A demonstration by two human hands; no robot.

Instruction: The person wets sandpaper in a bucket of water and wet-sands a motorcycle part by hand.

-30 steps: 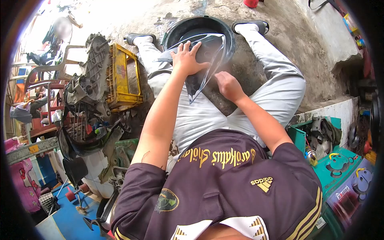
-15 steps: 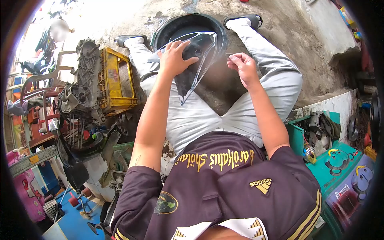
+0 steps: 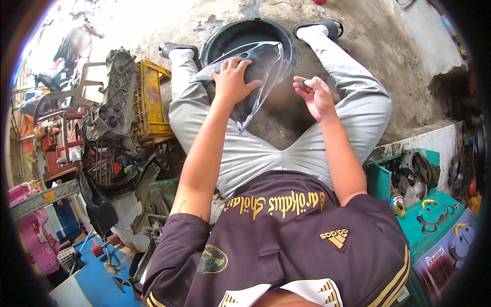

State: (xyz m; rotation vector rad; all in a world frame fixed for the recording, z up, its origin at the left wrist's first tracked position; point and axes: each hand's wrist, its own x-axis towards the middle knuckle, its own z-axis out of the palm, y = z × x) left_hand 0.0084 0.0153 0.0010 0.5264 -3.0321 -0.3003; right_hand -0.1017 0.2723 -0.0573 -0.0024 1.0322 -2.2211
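A clear, pointed plastic cover (image 3: pixel 273 71), like a vehicle's headlight lens, lies tilted over the round black basin (image 3: pixel 293 48) between my legs. My left hand (image 3: pixel 235 83) rests on its near side, open, with the fingers spread and the thumb stretched out flat. Beside those fingertips a small dark round spot (image 3: pixel 245 55) shows on the cover. To the right, apart from the cover, my right hand (image 3: pixel 318 97) is raised with the palm partly up. Its thumb and fingers pinch a small dark piece (image 3: pixel 303 83), too small to name.
On the left stand a yellow crate (image 3: pixel 151 102) and a greasy metal engine casing (image 3: pixel 120 84). A green toolbox (image 3: pixel 424 210) with parts in it sits at my right. My sandalled feet flank the basin on the concrete floor (image 3: pixel 373 61).
My right hand has turned palm upward, so the small dark piece shows more. The left fingers have shifted slightly and uncover the round spot. The whole view has moved a little.
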